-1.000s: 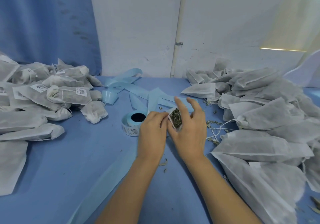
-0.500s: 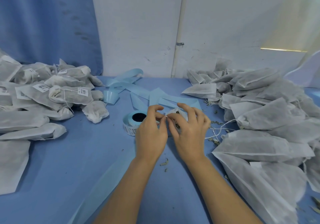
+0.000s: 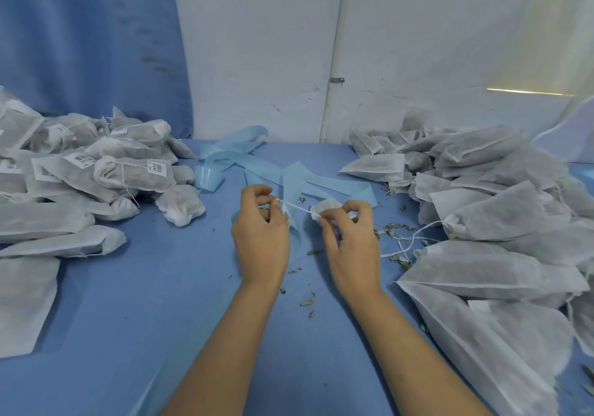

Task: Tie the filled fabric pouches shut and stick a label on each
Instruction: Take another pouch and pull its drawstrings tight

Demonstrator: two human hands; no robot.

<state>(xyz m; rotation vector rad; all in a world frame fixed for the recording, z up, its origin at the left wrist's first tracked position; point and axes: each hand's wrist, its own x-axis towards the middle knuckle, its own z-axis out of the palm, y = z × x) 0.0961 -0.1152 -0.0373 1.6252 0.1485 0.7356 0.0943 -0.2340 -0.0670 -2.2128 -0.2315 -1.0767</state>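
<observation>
Blue tabletop, drawstring taut left to right.
Your left hand pinches its end; your right hand pinches the pouch neck.

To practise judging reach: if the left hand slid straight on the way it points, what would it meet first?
Probably the loose light-blue backing strip just beyond the left hand; the hand's height above the table is unclear.

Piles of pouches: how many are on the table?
2. The left pile, some pouches labelled, and the right pile. A single pouch is pinched in the right hand, its drawstring in the left hand, apart from both piles.
</observation>
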